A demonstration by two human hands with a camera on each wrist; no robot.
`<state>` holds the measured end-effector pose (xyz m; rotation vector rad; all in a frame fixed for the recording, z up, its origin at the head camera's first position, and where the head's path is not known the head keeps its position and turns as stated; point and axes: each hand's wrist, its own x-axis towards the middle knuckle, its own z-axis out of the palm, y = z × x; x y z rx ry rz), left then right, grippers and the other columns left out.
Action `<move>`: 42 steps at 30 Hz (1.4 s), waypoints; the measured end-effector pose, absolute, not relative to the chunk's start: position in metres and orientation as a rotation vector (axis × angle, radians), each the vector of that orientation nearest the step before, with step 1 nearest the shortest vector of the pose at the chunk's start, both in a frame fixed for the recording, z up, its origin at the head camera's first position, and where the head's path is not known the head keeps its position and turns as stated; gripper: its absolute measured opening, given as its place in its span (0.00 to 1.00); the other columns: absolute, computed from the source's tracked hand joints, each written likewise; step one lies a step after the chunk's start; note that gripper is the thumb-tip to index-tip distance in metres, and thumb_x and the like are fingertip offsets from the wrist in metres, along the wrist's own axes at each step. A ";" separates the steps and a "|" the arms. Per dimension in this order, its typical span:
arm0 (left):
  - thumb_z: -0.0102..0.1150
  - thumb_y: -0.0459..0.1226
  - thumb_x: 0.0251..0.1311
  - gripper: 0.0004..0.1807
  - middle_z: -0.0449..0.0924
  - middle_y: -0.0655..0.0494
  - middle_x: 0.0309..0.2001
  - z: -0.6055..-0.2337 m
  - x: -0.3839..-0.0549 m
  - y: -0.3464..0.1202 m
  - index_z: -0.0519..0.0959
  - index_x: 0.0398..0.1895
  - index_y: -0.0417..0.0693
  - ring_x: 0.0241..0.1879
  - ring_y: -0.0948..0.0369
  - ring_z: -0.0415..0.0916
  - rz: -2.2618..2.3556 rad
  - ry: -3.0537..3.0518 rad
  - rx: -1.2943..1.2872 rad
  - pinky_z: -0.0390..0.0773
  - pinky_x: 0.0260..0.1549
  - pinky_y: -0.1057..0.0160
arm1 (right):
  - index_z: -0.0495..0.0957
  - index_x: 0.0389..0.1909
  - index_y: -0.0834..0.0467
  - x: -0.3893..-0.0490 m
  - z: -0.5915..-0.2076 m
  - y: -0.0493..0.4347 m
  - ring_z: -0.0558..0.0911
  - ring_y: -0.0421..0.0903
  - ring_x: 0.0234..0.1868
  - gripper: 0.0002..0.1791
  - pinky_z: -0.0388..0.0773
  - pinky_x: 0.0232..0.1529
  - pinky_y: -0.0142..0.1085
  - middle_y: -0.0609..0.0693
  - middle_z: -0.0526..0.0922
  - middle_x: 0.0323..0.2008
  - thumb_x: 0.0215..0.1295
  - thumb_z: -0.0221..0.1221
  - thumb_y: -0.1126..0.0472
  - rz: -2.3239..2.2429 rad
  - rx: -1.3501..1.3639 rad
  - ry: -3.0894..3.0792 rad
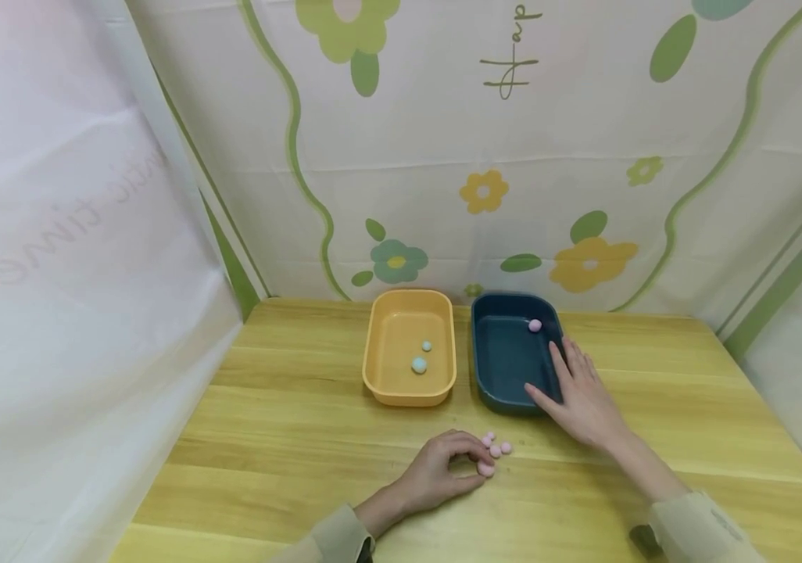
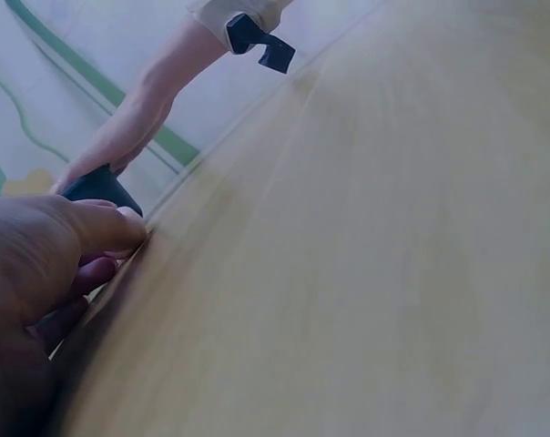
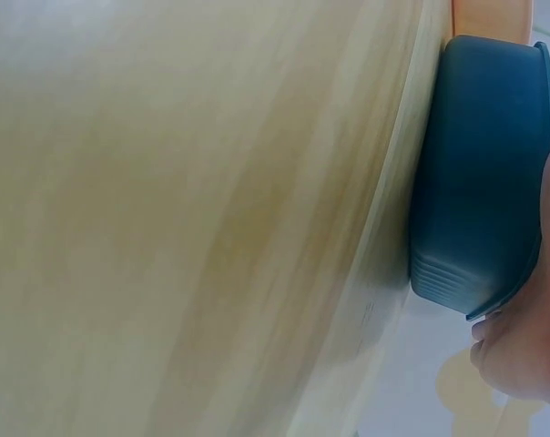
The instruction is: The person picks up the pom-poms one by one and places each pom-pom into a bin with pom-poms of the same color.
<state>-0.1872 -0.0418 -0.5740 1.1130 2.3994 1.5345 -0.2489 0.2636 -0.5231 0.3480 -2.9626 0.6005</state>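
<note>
My left hand is low over the table, its thumb and fingertips pinching a small pink ball. Several more pink balls lie on the wood just beyond those fingers. My right hand rests at the right rim of a dark blue tray, fingers spread and reaching slightly over the edge. Inside that tray, one pink ball sits toward the far right corner. The right wrist view shows the blue tray's outer side, with the right hand along its rim. In the left wrist view, the left hand's fingers hide the ball.
A yellow tray stands to the left of the blue one, holding two pale green balls. Both trays are near the back of the wooden table. A flower-printed cloth hangs behind the table, with more cloth at the sides.
</note>
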 end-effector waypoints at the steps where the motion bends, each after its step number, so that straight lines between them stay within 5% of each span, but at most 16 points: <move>1: 0.77 0.34 0.68 0.11 0.93 0.56 0.55 -0.574 -0.187 -0.042 0.90 0.51 0.50 0.60 0.67 0.84 1.529 2.407 1.120 0.83 0.63 0.69 | 0.46 0.89 0.66 -0.249 -0.523 0.263 0.47 0.74 0.89 0.57 0.44 0.89 0.68 0.73 0.42 0.89 0.80 0.58 0.32 0.602 0.347 -2.963; 18: 0.76 0.30 0.66 0.13 0.91 0.47 0.56 -0.574 -0.186 -0.041 0.89 0.52 0.47 0.60 0.64 0.86 1.865 2.238 0.965 0.86 0.65 0.61 | 0.46 0.89 0.66 -0.247 -0.525 0.265 0.47 0.74 0.89 0.57 0.45 0.89 0.68 0.72 0.42 0.89 0.80 0.58 0.32 0.613 0.331 -2.966; 42: 0.76 0.26 0.64 0.16 0.92 0.48 0.50 -0.539 -0.199 -0.046 0.87 0.53 0.44 0.54 0.55 0.89 2.032 2.408 1.255 0.87 0.63 0.58 | 0.47 0.89 0.64 -0.250 -0.528 0.264 0.50 0.75 0.88 0.57 0.50 0.87 0.70 0.72 0.44 0.88 0.79 0.58 0.31 0.602 0.341 -2.935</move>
